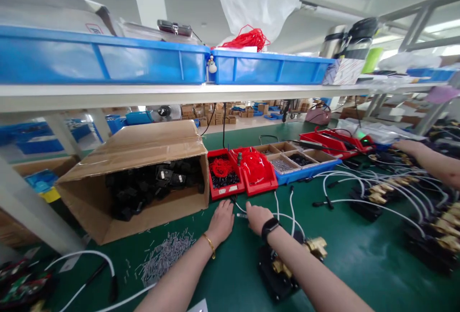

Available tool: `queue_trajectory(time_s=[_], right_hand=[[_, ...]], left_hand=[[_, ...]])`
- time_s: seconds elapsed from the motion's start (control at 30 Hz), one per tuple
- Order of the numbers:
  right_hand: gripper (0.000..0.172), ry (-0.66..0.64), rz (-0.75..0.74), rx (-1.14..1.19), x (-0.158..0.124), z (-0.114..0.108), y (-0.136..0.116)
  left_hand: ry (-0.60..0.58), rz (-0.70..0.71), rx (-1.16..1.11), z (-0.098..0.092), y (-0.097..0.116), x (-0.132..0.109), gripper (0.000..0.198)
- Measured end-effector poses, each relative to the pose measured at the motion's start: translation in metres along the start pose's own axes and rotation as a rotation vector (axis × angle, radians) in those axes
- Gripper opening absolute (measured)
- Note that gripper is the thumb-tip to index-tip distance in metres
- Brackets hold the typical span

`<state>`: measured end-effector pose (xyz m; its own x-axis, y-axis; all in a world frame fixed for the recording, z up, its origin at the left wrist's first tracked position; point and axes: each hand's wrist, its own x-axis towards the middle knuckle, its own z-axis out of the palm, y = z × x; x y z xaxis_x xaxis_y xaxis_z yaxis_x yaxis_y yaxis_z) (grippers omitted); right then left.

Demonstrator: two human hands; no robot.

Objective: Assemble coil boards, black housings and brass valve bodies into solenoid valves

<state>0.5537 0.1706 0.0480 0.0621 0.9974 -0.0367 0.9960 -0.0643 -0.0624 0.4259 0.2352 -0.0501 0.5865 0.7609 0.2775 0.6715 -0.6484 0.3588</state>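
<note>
My left hand [221, 222], with a gold bracelet on the wrist, rests knuckles-up on the green table just in front of a red bin [225, 173] of black and red parts. My right hand [258, 218], with a black watch on the wrist, lies close beside it, its fingers curled down. Between the two hands runs a thin white wire [241, 215] with a metal tip, and both hands seem to pinch it. Under my right forearm sits a black block with brass fittings [285, 264].
An open cardboard box [143, 178] of black parts lies on its side at the left, with a heap of small grey pins [166, 254] in front. Red and blue trays [302, 158] stand behind. Another person's arm [431, 158] reaches in at right among white cables and brass assemblies.
</note>
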Motion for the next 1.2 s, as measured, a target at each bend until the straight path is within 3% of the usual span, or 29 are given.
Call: queue_trajectory(time_s=[0.13, 0.33, 0.43, 0.53, 0.63, 0.8, 0.97, 1.2], right_hand=[[0.016, -0.077, -0.083, -0.012, 0.002, 0.009, 0.001], [0.005, -0.166, -0.201, 0.140, -0.012, -0.020, 0.025], [0.015, -0.212, -0.257, 0.270, -0.014, -0.027, 0.038], [0.024, -0.158, -0.274, 0.491, -0.014, -0.027, 0.048], [0.026, -0.095, -0.236, 0.741, -0.011, -0.021, 0.055], [0.027, -0.037, -0.175, 0.842, -0.011, -0.013, 0.059], [0.026, 0.025, -0.115, 0.932, -0.013, -0.014, 0.062], [0.031, 0.159, -0.018, 1.028, -0.011, -0.017, 0.065]], left_hand=[[0.015, 0.000, 0.039, 0.003, -0.010, 0.002, 0.032], [0.028, -0.042, 0.076, 0.005, -0.017, 0.011, 0.026], [0.017, 0.015, 0.102, 0.006, -0.013, 0.016, 0.040], [-0.012, 0.082, 0.141, 0.010, -0.007, 0.025, 0.048], [-0.038, 0.054, 0.199, 0.020, -0.002, 0.039, 0.038], [-0.091, 0.000, 0.275, 0.031, 0.006, 0.055, 0.025], [-0.099, 0.072, 0.291, 0.025, 0.012, 0.032, 0.013], [-0.096, 0.102, 0.259, 0.005, 0.006, -0.009, 0.018]])
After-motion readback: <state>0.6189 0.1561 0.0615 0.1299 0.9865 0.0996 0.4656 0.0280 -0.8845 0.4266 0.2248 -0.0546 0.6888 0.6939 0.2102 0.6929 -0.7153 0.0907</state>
